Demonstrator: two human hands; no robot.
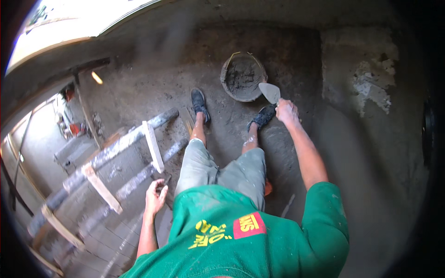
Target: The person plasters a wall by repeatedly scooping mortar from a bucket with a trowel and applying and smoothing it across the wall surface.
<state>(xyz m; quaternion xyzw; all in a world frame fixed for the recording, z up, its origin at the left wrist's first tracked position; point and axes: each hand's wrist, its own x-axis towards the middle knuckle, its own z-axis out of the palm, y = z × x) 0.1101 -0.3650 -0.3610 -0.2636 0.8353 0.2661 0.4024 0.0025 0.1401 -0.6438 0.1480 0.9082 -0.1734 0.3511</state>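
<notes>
My right hand (pixel 287 112) is closed around the handle of a pointed trowel (pixel 270 92). The trowel's pale blade reaches the lower right rim of a round bucket (pixel 225 88). Wet grey mortar (pixel 243 74) lies inside that bucket, its surface rough and lumpy. A thin yellowish handle (pixel 237 54) shows at the bucket's far rim. My left hand (pixel 156 197) hangs by my left hip, fingers loosely curled and apart, with nothing visible in them. Nearest to it is a ladder (pixel 104 155) of round poles and flat wooden rungs, spattered white.
My dark shoes (pixel 199 103) stand on the dirty floor just short of the bucket. To the right rises a wall with a flaking white patch (pixel 373 90). Bright openings (pixel 65 23) lie at the upper left. A wooden post (pixel 87 111) stands beyond the ladder.
</notes>
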